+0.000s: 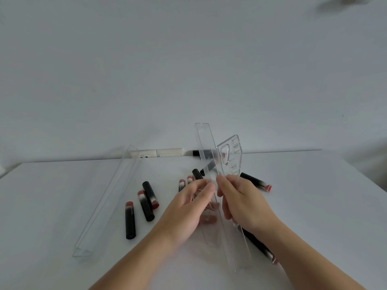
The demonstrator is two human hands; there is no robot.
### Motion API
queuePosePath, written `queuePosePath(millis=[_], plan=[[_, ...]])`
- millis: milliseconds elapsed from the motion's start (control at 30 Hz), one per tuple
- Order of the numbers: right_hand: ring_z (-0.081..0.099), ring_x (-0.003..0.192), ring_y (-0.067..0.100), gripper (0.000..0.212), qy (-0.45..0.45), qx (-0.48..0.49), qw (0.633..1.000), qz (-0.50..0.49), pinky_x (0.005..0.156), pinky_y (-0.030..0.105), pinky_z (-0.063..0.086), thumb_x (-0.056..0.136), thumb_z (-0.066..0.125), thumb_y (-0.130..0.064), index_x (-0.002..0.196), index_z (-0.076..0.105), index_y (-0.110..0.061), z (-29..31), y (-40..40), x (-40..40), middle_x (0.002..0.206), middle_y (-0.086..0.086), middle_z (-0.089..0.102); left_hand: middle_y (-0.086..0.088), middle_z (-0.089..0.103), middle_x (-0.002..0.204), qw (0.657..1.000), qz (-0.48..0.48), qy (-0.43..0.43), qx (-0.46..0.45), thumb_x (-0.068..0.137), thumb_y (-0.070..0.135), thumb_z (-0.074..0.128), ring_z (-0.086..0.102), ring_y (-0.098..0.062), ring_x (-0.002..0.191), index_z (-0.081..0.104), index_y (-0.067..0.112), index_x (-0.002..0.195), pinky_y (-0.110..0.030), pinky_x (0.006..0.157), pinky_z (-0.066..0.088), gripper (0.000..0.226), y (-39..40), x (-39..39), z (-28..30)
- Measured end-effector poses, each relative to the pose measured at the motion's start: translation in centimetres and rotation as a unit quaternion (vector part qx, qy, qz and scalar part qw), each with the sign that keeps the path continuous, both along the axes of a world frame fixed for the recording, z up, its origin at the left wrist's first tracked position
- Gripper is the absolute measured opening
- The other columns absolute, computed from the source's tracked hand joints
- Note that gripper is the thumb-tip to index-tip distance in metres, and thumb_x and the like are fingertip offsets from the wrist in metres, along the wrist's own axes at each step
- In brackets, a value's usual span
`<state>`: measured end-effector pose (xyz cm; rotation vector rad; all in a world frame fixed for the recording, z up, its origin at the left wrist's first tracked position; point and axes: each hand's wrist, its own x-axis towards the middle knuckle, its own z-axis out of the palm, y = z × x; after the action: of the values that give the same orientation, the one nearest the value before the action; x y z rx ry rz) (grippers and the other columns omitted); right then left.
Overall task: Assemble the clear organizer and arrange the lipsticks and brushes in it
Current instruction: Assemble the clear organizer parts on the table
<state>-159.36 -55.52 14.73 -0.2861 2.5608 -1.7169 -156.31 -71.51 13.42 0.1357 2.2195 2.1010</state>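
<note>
Each grip pinches clear panels [217,185]: left hand [188,208] palm-right, right hand [245,204] fingers curled, above the table [62,206].

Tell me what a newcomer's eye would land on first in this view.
First, the two hands at centre: the left hand and right hand hold clear organizer panels upright between them. Next, the black-and-red lipsticks scattered flat on the white table, mostly to the left of the hands. A long clear panel lies slanted at far left.
</note>
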Motion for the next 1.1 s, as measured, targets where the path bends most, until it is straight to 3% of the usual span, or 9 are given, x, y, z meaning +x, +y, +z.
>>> queuePosePath(millis=[267,333,467,667,767,900,967,1033,1100], plan=[[0.053,0.052,-0.001,0.042,0.055,0.066,0.996,0.028,0.061,0.031,0.042,0.098,0.038,-0.057,0.069,0.061,-0.036,-0.3,-0.7,0.9,0.055,-0.018,0.059,-0.013,0.073,0.116,0.994,0.039,-0.032,0.102,0.087,0.043,0.066,0.071,-0.024,0.106,0.075,0.014,0.106,-0.035,0.084,0.059,0.035,0.6,-0.7,-0.5],[0.053,0.052,0.002,0.045,0.063,0.066,0.995,0.031,0.059,0.035,0.045,0.101,0.037,-0.054,0.071,0.058,-0.029,-0.3,-0.9,0.9,0.055,-0.013,0.059,-0.016,0.073,0.114,0.990,0.051,-0.042,0.122,0.087,0.041,0.066,0.071,-0.025,0.107,0.072,0.006,0.107,-0.040,0.088,0.059,0.041,0.6,-0.9,-0.5],[0.054,0.051,-0.001,0.050,0.070,0.059,0.996,0.016,0.062,0.030,0.043,0.106,0.033,-0.050,0.064,0.060,-0.053,-0.3,-1.0,0.9,0.052,-0.021,0.060,-0.014,0.072,0.116,0.985,0.064,-0.052,0.150,0.084,0.037,0.067,0.071,-0.022,0.106,0.071,0.002,0.105,-0.039,0.089,0.060,0.041,0.5,-0.9,-0.4],[0.058,0.057,0.009,0.056,0.042,0.091,0.995,-0.009,0.068,0.038,0.053,0.094,0.030,-0.059,0.073,0.065,-0.019,-0.2,-0.6,0.3,0.056,-0.013,0.061,-0.010,0.070,0.124,0.982,0.038,-0.061,0.175,0.087,0.039,0.064,0.058,-0.030,0.128,0.076,0.008,0.102,-0.055,0.115,0.037,0.037,0.2,-0.9,-0.3],[0.059,0.056,0.007,0.054,0.045,0.100,0.994,-0.019,0.063,0.032,0.050,0.104,0.034,-0.045,0.059,0.064,-0.046,-0.3,-0.7,0.4,0.056,-0.014,0.064,-0.013,0.070,0.118,0.976,0.028,-0.085,0.197,0.086,0.038,0.064,0.058,-0.037,0.127,0.075,0.004,0.102,-0.057,0.114,0.037,0.039,0.2,-0.8,-0.3],[0.061,0.056,0.017,0.047,0.036,0.104,0.993,-0.037,0.067,0.043,0.054,0.105,0.037,-0.041,0.068,0.057,-0.020,-0.3,-0.5,0.2,0.064,0.008,0.068,-0.016,0.071,0.119,0.974,0.003,-0.090,0.208,0.088,0.037,0.063,0.064,-0.031,0.122,0.076,0.006,0.099,-0.051,0.111,0.044,0.035,0.1,-0.8,-0.1],[0.058,0.058,0.024,0.041,0.036,0.100,0.994,-0.040,0.069,0.047,0.053,0.104,0.038,-0.038,0.078,0.055,-0.011,-0.2,-0.5,0.2,0.067,0.013,0.067,-0.001,0.076,0.113,0.979,0.003,-0.090,0.183,0.089,0.041,0.067,0.067,-0.011,0.116,0.079,0.013,0.094,-0.035,0.100,0.053,0.030,0.0,-0.6,0.3],[0.053,0.056,0.019,0.036,0.036,0.094,0.994,-0.033,0.068,0.048,0.053,0.104,0.038,-0.035,0.085,0.055,-0.011,-0.3,-0.5,0.1,0.064,0.011,0.063,0.020,0.072,0.113,0.985,0.010,-0.078,0.152,0.086,0.049,0.067,0.058,0.015,0.112,0.081,0.020,0.095,-0.021,0.098,0.045,0.033,-0.1,-0.4,0.7],[0.052,0.055,0.015,0.025,0.043,0.084,0.995,-0.027,0.064,0.045,0.051,0.103,0.039,-0.034,0.095,0.056,-0.018,-0.4,-0.4,-0.1,0.060,0.001,0.057,0.025,0.059,0.128,0.989,0.019,-0.062,0.134,0.082,0.052,0.063,0.042,0.018,0.125,0.081,0.024,0.099,-0.024,0.109,0.031,0.037,-0.2,-0.5,1.0]])
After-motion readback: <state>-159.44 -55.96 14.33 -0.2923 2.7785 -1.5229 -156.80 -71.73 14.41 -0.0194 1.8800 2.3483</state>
